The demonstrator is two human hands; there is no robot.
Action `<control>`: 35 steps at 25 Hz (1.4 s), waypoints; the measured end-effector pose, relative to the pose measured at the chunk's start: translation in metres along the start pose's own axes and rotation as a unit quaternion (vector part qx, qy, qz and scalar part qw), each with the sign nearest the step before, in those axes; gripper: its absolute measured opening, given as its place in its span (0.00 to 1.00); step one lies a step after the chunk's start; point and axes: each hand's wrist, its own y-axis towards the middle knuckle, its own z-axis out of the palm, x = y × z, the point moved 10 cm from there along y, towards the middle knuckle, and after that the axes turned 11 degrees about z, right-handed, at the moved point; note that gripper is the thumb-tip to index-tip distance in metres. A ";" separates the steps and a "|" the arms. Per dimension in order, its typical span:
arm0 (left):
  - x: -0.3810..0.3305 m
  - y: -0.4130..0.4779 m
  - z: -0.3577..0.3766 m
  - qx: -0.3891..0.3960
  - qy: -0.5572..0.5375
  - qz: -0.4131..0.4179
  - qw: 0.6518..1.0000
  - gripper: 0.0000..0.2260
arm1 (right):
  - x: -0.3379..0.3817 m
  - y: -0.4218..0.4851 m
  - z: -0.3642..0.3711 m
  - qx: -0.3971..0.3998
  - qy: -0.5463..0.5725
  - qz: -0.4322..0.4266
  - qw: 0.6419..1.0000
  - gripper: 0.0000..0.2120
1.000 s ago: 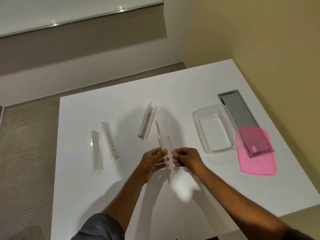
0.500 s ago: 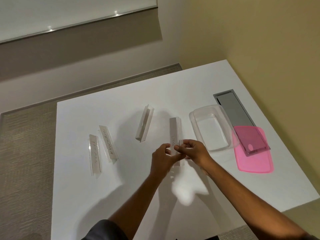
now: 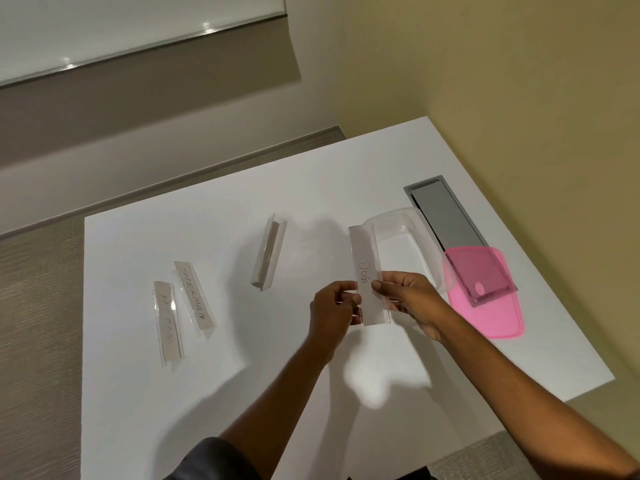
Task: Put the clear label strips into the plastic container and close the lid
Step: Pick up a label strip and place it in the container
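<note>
Both my hands hold one clear label strip [image 3: 366, 268] with a handwritten paper insert, lifted above the white table. My left hand [image 3: 330, 311] pinches its near left edge and my right hand [image 3: 408, 299] pinches its right edge. The strip's far end overlaps the left rim of the clear plastic container [image 3: 420, 244], which lies open and looks empty. The pink lid [image 3: 491, 317] lies to the container's right. Three other clear strips lie on the table: one in the middle [image 3: 269, 252] and two at the left [image 3: 193, 299] [image 3: 168, 322].
A grey metal cable hatch [image 3: 446, 216] is set into the white table [image 3: 207, 393] behind the lid, which partly covers it. The table's right edge runs close to the yellow wall. Carpet lies beyond the left and far edges.
Both hands have carried the held strip to the right, from the table's middle to the container's left rim. Its written face now points at me. The other strips have not moved.
</note>
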 end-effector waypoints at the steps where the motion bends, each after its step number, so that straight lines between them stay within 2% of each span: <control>1: -0.002 0.001 0.006 0.001 -0.019 -0.009 1.000 0.09 | 0.003 -0.001 -0.006 0.002 -0.001 -0.003 1.000 0.18; 6: -0.011 0.008 0.035 0.015 -0.046 -0.014 0.999 0.10 | 0.014 0.000 -0.034 0.002 -0.016 -0.009 1.000 0.18; 9: -0.014 0.014 0.050 0.021 -0.050 -0.012 0.998 0.06 | 0.021 0.002 -0.051 -0.002 -0.024 -0.005 1.000 0.18; 14: -0.010 0.024 0.069 0.031 -0.025 -0.020 0.999 0.04 | 0.032 0.022 -0.089 -0.084 -0.075 0.017 0.994 0.16; 17: -0.006 0.031 0.078 0.041 0.017 -0.016 0.999 0.06 | 0.033 0.042 -0.107 -0.133 -0.136 0.043 0.981 0.16; 21: 0.000 0.036 0.082 0.037 0.059 -0.019 0.997 0.12 | 0.031 0.066 -0.109 -0.150 -0.194 0.058 0.968 0.18; 23: 0.007 0.038 0.082 0.033 0.068 -0.030 0.997 0.13 | 0.027 0.076 -0.107 -0.161 -0.225 0.068 0.959 0.16; 25: 0.013 0.040 0.082 0.034 0.078 -0.037 0.996 0.13 | 0.024 0.084 -0.103 -0.166 -0.263 0.068 0.948 0.14; 28: 0.014 0.044 0.080 0.038 0.106 -0.024 0.993 0.14 | 0.020 0.092 -0.097 -0.182 -0.307 0.057 0.933 0.22; 32: 0.011 0.047 0.081 0.055 0.131 -0.010 0.990 0.15 | 0.015 0.097 -0.092 -0.203 -0.370 0.057 0.905 0.18; 35: 0.011 0.047 0.082 0.065 0.139 -0.008 0.988 0.16 | 0.016 0.097 -0.085 -0.212 -0.409 0.037 0.887 0.21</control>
